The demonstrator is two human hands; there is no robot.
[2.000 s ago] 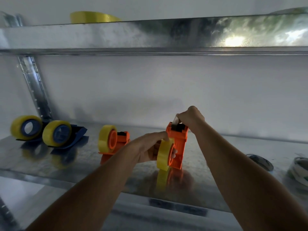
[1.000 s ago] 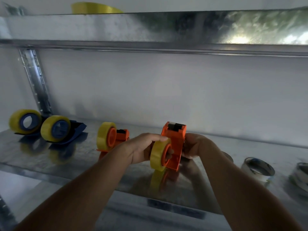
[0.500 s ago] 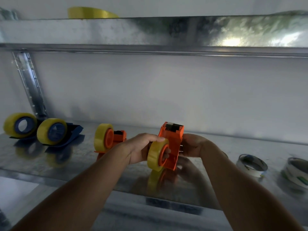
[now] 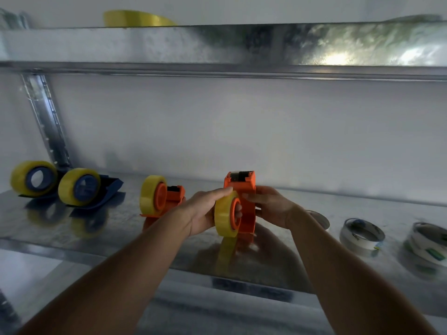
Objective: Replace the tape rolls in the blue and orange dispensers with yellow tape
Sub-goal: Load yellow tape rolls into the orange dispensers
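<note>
Gripping orange dispenser [image 4: 244, 209], left hand [image 4: 205, 212] on yellow roll [image 4: 223, 217], right hand [image 4: 272, 206] opposite.

Storeroom: galvanised metal shelving [image 4: 217, 47]

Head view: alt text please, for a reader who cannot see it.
Both hands, left hand and right hand, hold an orange dispenser loaded with yellow tape on a metal shelf. To its left sit another orange dispenser and two blue dispensers, all with yellow rolls.
</note>
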